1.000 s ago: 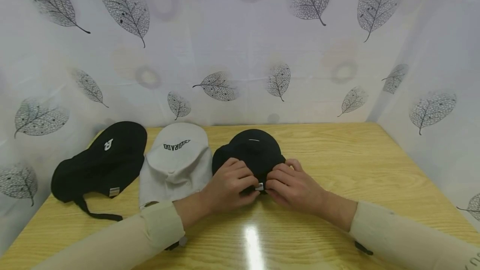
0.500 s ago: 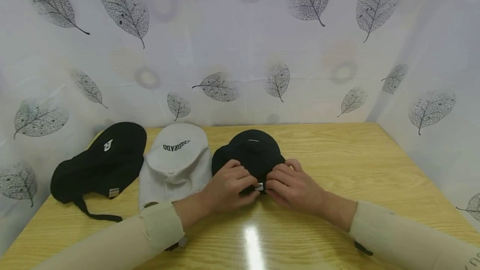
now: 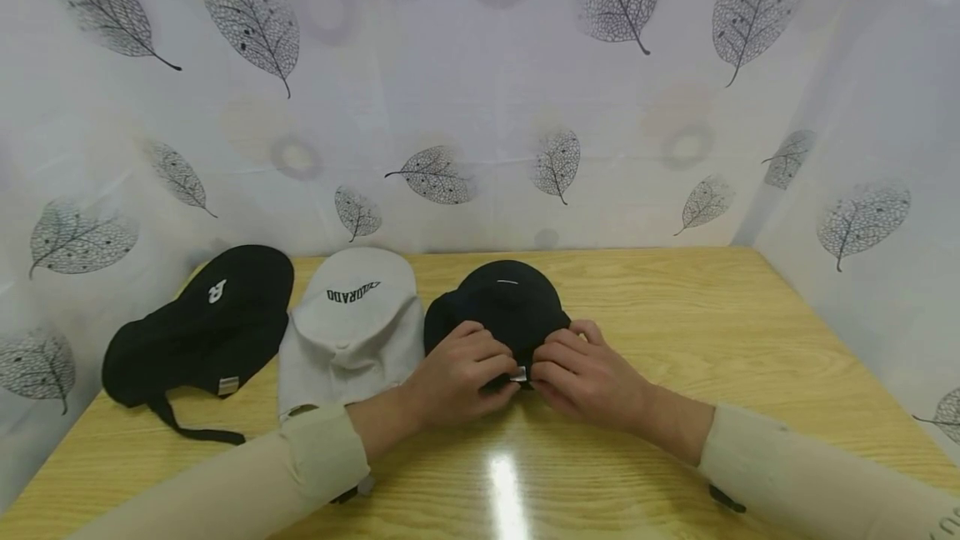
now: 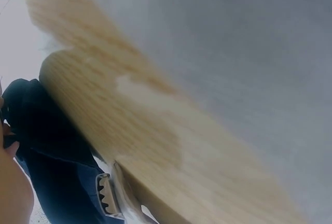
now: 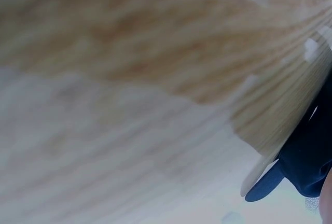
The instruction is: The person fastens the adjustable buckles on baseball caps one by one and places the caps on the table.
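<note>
One left hand (image 3: 461,369) and one right hand (image 3: 587,372), fingers curled, pinch the near edge of the black cap (image 3: 512,307) right of the grey cap (image 3: 351,327), apparently for steadiness.

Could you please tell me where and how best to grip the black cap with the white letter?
Once free, the left hand could pinch the bulging left end of the black cap, coming from the near side, left of the loose strap. The leaf-patterned wall stands close on the left, the light cap on the right, so both flanks look tight.
</note>
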Demonstrator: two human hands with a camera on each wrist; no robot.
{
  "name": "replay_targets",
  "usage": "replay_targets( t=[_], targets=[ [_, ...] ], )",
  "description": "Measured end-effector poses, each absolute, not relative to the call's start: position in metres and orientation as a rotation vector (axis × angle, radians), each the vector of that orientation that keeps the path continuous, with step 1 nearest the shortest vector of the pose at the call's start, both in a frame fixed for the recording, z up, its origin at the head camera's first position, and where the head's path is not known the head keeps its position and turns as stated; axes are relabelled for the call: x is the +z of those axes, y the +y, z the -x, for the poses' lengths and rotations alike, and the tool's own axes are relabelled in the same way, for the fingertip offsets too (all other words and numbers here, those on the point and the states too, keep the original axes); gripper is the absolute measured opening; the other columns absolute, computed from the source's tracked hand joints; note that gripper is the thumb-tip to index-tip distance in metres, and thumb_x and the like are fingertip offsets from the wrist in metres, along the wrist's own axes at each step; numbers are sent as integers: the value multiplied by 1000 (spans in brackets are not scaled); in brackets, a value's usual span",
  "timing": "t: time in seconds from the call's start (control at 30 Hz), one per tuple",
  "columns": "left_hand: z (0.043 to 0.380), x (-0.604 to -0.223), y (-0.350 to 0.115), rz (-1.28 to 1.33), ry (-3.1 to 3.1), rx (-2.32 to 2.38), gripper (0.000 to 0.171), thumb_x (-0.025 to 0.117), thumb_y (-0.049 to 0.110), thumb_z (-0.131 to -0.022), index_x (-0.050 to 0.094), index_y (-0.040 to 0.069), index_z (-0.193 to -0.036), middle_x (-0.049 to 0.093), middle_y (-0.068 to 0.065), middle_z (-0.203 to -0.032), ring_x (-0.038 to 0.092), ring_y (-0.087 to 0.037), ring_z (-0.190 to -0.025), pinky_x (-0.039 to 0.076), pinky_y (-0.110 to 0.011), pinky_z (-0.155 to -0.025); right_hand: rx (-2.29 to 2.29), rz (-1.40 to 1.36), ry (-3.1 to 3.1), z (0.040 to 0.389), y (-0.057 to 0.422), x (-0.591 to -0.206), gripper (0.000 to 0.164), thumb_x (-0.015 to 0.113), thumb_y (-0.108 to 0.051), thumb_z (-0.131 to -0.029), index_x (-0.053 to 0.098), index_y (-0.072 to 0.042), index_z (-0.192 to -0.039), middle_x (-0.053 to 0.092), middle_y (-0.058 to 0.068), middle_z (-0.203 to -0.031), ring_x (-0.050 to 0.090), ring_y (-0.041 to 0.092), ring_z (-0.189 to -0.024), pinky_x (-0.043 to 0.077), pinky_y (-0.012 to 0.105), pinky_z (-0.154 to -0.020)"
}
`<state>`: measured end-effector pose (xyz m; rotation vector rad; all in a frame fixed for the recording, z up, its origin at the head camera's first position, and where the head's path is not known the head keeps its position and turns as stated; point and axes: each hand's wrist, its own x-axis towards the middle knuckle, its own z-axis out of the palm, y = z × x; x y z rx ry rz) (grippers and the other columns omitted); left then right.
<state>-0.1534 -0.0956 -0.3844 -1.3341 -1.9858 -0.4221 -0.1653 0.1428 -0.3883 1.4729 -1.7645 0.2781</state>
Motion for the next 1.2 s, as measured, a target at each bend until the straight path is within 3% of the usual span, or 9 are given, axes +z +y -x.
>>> replay_targets(
  t=[0.47, 0.77, 1.2],
  targets=[
    [153, -383, -94, 1369, -1957, -463, 12, 82, 17, -77, 72, 15, -82, 66, 6, -80, 60, -10, -78, 50, -28, -82, 257, -1480, -1782, 165, 143, -389, 16, 57, -21, -99, 66, -12, -88, 67, -1, -91, 60, 19, -87, 41, 42, -79],
    [153, -383, -93, 1374, -1951, -461, 10, 81, 18, -78, 72, 15, -81, 67, 6, -80, 60, -10, -77, 50, -27, -82, 239, -1460, -1781, 165, 143, -388, 13, 55, -14, -92, 62, -12, -81, 65, 0, -87, 59, 19, -84, 40, 42, -77],
    [153, -382, -93, 1373, -1958, -474, 11, 82, 17, -77, 71, 15, -80, 66, 5, -80, 60, -11, -78, 50, -28, -81, 261, -1471, -1806, 167, 146, -388, 10, 56, -16, -90, 62, -12, -83, 63, -1, -88, 58, 19, -85, 39, 42, -77]
  ],
)
